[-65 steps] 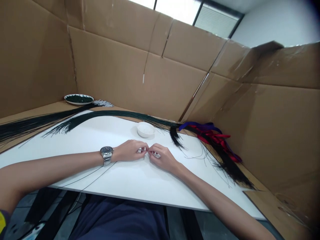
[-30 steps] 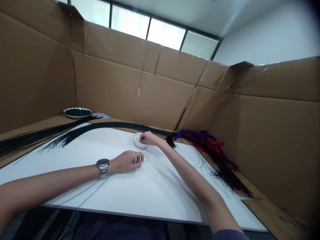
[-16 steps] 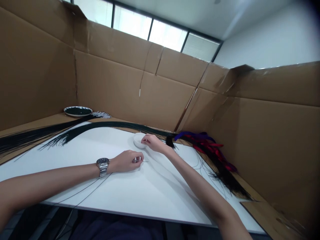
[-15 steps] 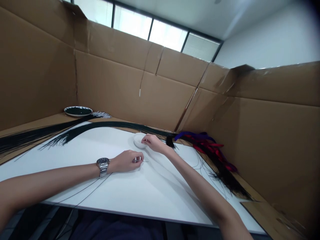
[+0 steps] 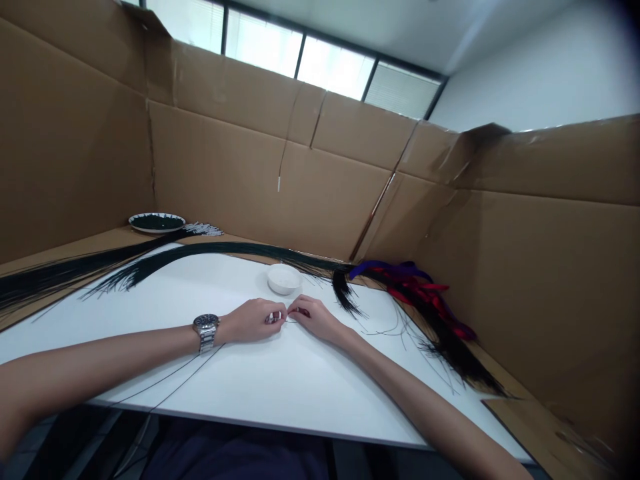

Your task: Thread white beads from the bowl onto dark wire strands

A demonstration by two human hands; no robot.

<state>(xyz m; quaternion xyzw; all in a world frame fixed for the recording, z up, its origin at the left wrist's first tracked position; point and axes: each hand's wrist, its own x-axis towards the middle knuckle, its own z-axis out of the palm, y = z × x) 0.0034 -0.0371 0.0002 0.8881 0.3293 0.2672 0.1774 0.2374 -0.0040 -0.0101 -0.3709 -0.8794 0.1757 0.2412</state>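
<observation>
Head view showed your left hand [image 5: 253,321] and your right hand [image 5: 314,319] resting on the white table [image 5: 280,380], fingertips meeting just in front of you. Your left grip was pinched together on a small pale item, too small to identify, with a thin black strand [image 5: 165,383] running back from under that hand, past the silver metal wristwatch [image 5: 205,331] and off the near table edge. Your right grip was also pinched together at the same spot; whether it clamped the strand end or a separate small piece could not be told.

A small round white dish [image 5: 284,278] stood on the table just beyond your hands, apart from both. Behind it a long bundle of black strands [image 5: 220,251] curved across the far side of the table, its cut end lying just to the right of the dish. A second black bundle [image 5: 60,275] lay further left on the brown surface. A tangle of red and purple ribbons [image 5: 425,283] sat at the right, near more loose black strands. A white-rimmed plate of dark contents [image 5: 156,222] stood in the far left corner, with a row of small white beads [image 5: 203,229] just beside it. Brown cardboard walls [image 5: 240,167] enclosed the table.
</observation>
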